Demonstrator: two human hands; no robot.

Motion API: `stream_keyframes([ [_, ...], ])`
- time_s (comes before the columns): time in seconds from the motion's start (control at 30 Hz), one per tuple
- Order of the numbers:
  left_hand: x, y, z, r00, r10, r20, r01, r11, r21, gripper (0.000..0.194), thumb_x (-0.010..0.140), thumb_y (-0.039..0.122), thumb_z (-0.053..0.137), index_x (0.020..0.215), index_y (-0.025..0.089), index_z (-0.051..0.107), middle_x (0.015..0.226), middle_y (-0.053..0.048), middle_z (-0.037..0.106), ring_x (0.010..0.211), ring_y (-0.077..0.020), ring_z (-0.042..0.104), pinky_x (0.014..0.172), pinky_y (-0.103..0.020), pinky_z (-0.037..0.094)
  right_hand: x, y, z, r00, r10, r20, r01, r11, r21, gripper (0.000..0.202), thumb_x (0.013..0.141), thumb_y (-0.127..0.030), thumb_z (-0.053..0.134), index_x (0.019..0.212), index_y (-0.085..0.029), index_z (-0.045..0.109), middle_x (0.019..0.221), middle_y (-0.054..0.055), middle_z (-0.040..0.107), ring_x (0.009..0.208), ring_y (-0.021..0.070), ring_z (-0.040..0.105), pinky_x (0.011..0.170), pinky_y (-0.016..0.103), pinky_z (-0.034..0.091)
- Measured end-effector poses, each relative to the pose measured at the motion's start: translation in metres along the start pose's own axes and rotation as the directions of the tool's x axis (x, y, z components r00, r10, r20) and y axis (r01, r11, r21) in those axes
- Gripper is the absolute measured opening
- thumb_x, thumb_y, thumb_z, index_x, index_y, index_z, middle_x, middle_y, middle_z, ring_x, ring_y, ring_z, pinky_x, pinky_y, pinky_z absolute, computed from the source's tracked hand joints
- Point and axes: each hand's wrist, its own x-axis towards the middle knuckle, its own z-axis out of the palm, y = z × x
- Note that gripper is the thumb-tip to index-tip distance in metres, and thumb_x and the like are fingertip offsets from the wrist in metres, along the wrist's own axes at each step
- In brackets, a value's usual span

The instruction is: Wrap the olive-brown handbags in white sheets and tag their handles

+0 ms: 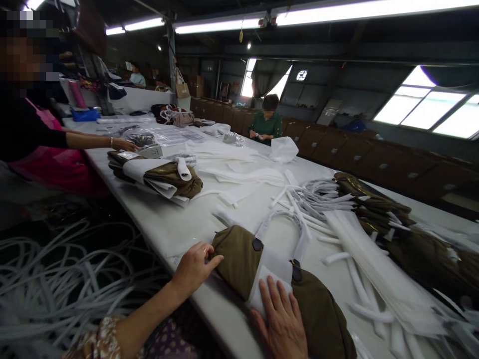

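An olive-brown handbag lies along the near table edge, its handles wrapped in pale sleeves and standing up behind it. A white sheet wraps around its middle. At the bag's left end, my left hand has its fingers curled around the corner, the fingertips partly hidden and the thumb over the near side. My right hand lies flat on the white sheet, fingers stretched out and slightly apart.
More olive bags and a stack of thin white sheets lie to the right, with white foam tubes. Wrapped bags lie ahead, near a co-worker's hand. Another person sits across the table. White tubing heaps below left.
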Motion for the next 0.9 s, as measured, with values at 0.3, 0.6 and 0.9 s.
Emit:
stream_keyframes([
  [0.3,0.0,-0.004,0.026,0.953,-0.3,-0.03,0.299,0.954,-0.032,0.039,0.069,0.044,0.073,0.092,0.017,0.056,0.068,0.001,0.056,0.067,-0.0204,0.058,0.067,-0.031,0.042,-0.002,0.001,-0.001,1.0,-0.001,-0.011,0.001,1.0,-0.01,0.061,0.089,-0.047,0.049,0.144,-0.023,0.037,0.147,0.006,0.041,0.133,0.0293,0.038,0.107,0.047,0.025],
  [0.6,0.016,-0.008,0.042,0.927,-0.364,0.087,0.373,0.884,-0.28,0.039,0.055,0.044,0.079,0.077,0.017,0.06,0.068,0.0,0.059,0.07,-0.0214,0.057,0.068,-0.031,0.04,-0.002,0.0,0.0,1.0,0.023,-0.011,-0.023,0.999,0.022,0.059,0.089,-0.047,0.05,0.142,-0.023,0.041,0.147,0.007,0.041,0.132,0.0309,0.039,0.108,0.048,0.025],
  [0.9,0.01,-0.023,0.049,0.896,-0.365,0.253,0.442,0.674,-0.592,0.045,0.064,0.057,0.07,0.07,0.018,0.049,0.063,0.002,0.058,0.062,-0.0143,0.056,0.059,-0.026,0.044,-0.003,-0.001,-0.007,0.999,0.018,0.05,-0.018,1.0,-0.009,0.06,0.088,-0.044,0.053,0.143,-0.027,0.039,0.148,0.007,0.039,0.131,0.0312,0.04,0.107,0.046,0.025],
])
